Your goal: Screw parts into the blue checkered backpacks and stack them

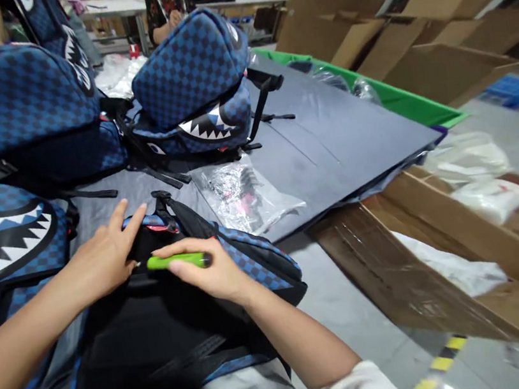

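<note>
An open backpack (pixel 173 335) with a black back panel and blue checkered sides lies in front of me. My right hand (pixel 202 267) is closed around a bright green tool handle (pixel 167 263) with a dark end; a thin metal tip points left from it, and its exact kind is unclear. Just left of that tip, my left hand (pixel 108 254) rests on the top of the backpack. Its index and middle fingers are stretched apart and the thumb points at the tip. A black shoulder strap (pixel 189 214) lies beyond my right hand.
More blue checkered backpacks with shark mouths (pixel 189 75) are on the grey-covered table (pixel 350 117). A clear plastic bag (pixel 245 196) lies behind my work. Open cardboard boxes (pixel 422 249) stand at the right. A person (pixel 166 14) is at the back.
</note>
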Demonstrator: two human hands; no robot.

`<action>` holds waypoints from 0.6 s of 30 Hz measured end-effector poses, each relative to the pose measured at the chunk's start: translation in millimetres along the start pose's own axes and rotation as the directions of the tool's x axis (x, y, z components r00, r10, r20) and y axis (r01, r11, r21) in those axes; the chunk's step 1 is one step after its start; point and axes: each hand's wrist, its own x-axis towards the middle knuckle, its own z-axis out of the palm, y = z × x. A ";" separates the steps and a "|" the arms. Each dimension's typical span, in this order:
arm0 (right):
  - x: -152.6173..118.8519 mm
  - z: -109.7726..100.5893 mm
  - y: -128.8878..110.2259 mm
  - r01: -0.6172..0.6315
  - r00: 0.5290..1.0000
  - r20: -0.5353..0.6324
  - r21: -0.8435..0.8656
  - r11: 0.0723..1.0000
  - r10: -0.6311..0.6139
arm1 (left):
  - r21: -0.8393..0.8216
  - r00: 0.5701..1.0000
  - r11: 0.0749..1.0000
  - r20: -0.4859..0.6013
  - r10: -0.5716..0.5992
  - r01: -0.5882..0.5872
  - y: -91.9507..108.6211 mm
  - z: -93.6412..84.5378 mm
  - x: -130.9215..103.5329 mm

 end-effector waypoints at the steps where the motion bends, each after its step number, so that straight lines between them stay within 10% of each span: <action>1: -7.9 -15.6 -3.5 0.061 0.990 -0.120 -0.059 0.996 -0.067 | 0.000 1.000 1.000 -0.001 0.000 0.000 0.0 0.2 -1.2; 3: -27.1 -58.0 -2.0 0.057 0.893 -0.411 -0.300 0.952 -0.183 | 0.002 1.000 1.000 0.000 -0.005 0.005 1.2 -1.5 -3.9; 5: -45.1 -109.7 12.8 -0.297 0.758 -0.630 -0.563 0.771 -0.167 | 0.006 1.000 1.000 0.012 -0.017 0.017 3.3 -4.9 -4.7; 7: -56.9 -158.9 36.5 -0.619 0.765 -0.642 -0.717 0.319 0.042 | 0.007 0.999 1.000 0.040 -0.030 0.030 5.6 -8.3 -3.2; 9: -60.4 -194.5 60.8 -0.638 0.770 -0.614 -0.753 0.161 0.177 | 0.004 0.997 0.999 0.069 -0.040 0.039 7.4 -10.6 -1.0; 18: -20.3 -213.0 100.9 -0.347 0.920 -0.302 -0.924 0.160 0.250 | 0.023 0.999 0.999 0.026 -0.029 0.028 9.1 -9.8 -7.5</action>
